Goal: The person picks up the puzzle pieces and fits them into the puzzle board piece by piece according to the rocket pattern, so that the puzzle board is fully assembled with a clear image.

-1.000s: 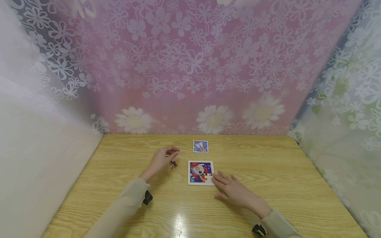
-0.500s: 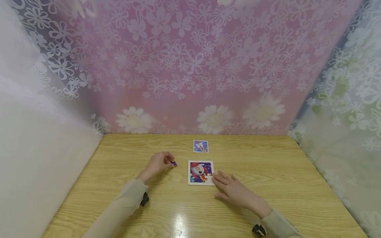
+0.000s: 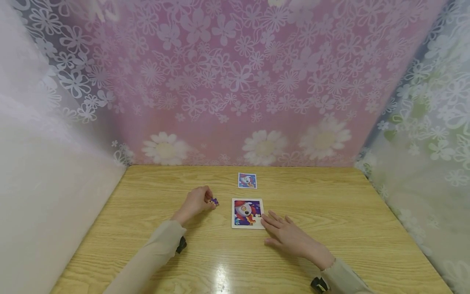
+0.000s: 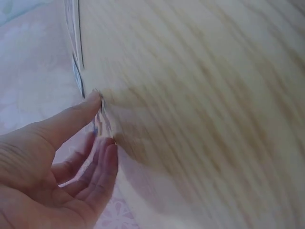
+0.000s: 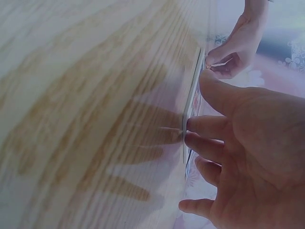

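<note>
A small purple and orange jigsaw piece point(image 3: 215, 201) is pinched between the thumb and fingers of my left hand point(image 3: 194, 203), just left of the puzzle. In the left wrist view the piece point(image 4: 106, 121) shows edge-on between the thumb and fingertips, close to the table. The white-framed rocket puzzle point(image 3: 239, 226) lies flat at the middle, with a gap at its lower right. My right hand point(image 3: 291, 240) has its fingers spread and straight, the tips touching the puzzle's right edge. In the right wrist view the puzzle board point(image 5: 192, 90) appears edge-on by those fingertips.
Behind the puzzle lies a small rocket picture card point(image 3: 247, 180). All of this is on a wood-grain table point(image 3: 312, 192). Flowered cloth point(image 3: 235, 81) rises at the back edge, with more along both sides.
My left hand has come down from above the jigsaw piece and now pinches it; the piece has turned slightly. The right hand and the puzzle have stayed put.
</note>
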The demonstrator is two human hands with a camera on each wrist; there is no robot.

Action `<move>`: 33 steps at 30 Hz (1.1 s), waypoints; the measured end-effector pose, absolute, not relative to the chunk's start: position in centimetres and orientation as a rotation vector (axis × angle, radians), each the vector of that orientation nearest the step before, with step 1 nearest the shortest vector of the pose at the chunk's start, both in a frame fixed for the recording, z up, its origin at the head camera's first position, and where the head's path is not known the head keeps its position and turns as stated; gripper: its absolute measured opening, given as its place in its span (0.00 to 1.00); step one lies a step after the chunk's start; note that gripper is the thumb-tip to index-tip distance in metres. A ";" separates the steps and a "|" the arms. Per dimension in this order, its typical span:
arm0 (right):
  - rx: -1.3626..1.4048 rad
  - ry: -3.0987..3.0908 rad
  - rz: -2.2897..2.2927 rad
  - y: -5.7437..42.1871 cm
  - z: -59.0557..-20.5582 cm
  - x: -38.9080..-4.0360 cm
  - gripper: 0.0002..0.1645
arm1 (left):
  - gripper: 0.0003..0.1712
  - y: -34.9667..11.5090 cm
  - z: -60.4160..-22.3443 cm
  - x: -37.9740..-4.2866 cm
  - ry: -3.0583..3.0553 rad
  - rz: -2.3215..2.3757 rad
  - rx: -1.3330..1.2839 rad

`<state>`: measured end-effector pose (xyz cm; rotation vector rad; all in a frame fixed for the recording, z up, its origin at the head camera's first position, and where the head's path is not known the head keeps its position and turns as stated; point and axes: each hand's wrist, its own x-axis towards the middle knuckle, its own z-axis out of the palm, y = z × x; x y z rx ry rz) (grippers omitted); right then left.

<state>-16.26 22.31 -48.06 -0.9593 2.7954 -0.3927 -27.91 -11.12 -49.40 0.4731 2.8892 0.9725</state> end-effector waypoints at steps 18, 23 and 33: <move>-0.945 2.792 -0.398 22.4 -48.1 -16.1 0.37 | 0.05 -9.9 -47.6 -28.3 2.809 1.302 0.498; -0.944 2.791 -0.397 22.3 -48.0 -16.1 0.37 | 0.07 -8.7 -47.0 -28.1 2.777 1.340 0.514; -0.942 2.778 -0.432 22.3 -48.0 -16.2 0.36 | 0.06 -5.0 -47.2 -27.8 2.674 1.360 0.631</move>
